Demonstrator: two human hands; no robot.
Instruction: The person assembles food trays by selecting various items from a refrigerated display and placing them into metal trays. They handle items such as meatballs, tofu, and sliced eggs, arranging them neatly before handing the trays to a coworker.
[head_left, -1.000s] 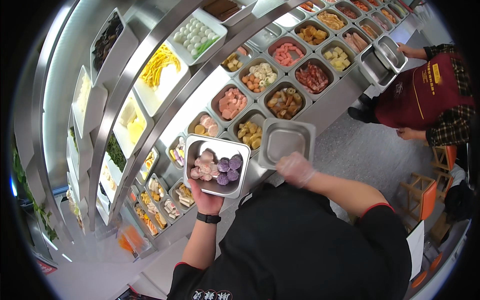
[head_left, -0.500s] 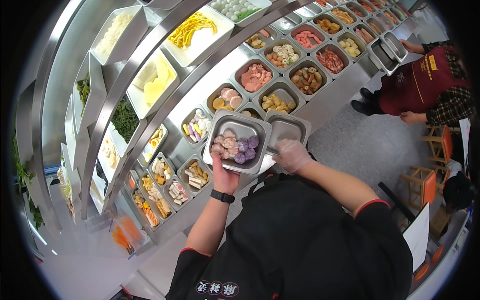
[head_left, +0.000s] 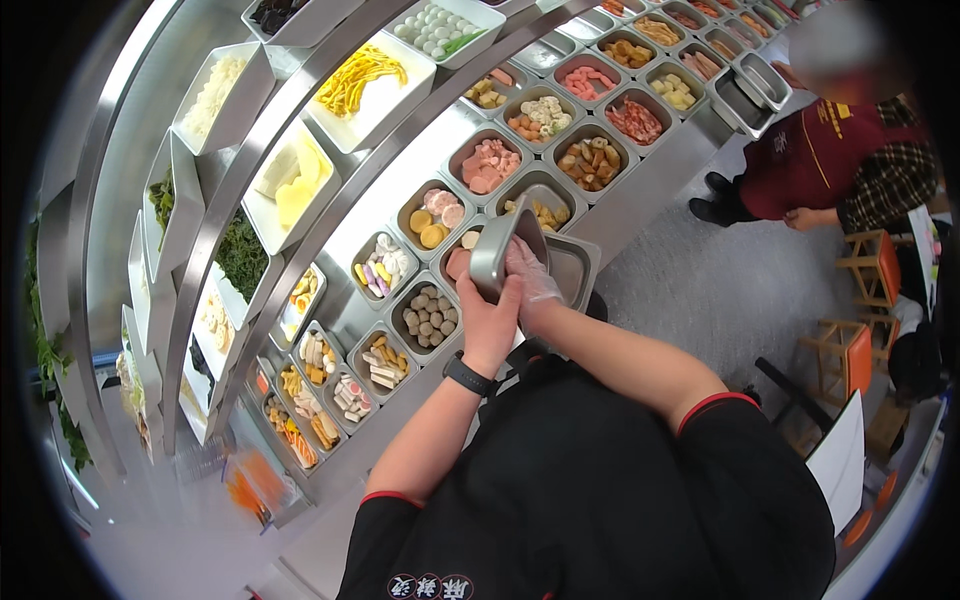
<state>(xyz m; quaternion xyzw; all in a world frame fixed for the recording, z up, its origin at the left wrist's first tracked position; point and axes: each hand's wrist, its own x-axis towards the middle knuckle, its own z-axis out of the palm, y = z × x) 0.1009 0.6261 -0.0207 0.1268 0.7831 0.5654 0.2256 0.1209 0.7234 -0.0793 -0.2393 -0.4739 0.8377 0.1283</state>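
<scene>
My bare left hand [head_left: 488, 325], a dark watch on its wrist, grips a deep steel pan [head_left: 488, 262] that is tipped steeply onto its side. Its mouth faces right. At that mouth is my right hand [head_left: 530, 275] in a clear plastic glove, fingers stretched out along the inside. The fingertips and the pan's contents are hidden. Below and to the right lies a second steel pan [head_left: 575, 262], partly covered by the tipped pan and my right hand. Close by on the counter are a pan of brownish-grey balls [head_left: 430, 316] and a pan of yellow pieces [head_left: 548, 212].
Rows of food pans run along the steel counter, including pink slices [head_left: 490, 165] and browned chunks [head_left: 590, 163]. A curved rack with white trays [head_left: 300, 190] stands at left. A person in a maroon apron [head_left: 815, 155] stands far right, near orange-seated stools [head_left: 855, 358].
The pan in my left hand has tipped from nearly level onto its side, hiding the pale pink and purple balls. My right hand has moved left from the other pan to its mouth.
</scene>
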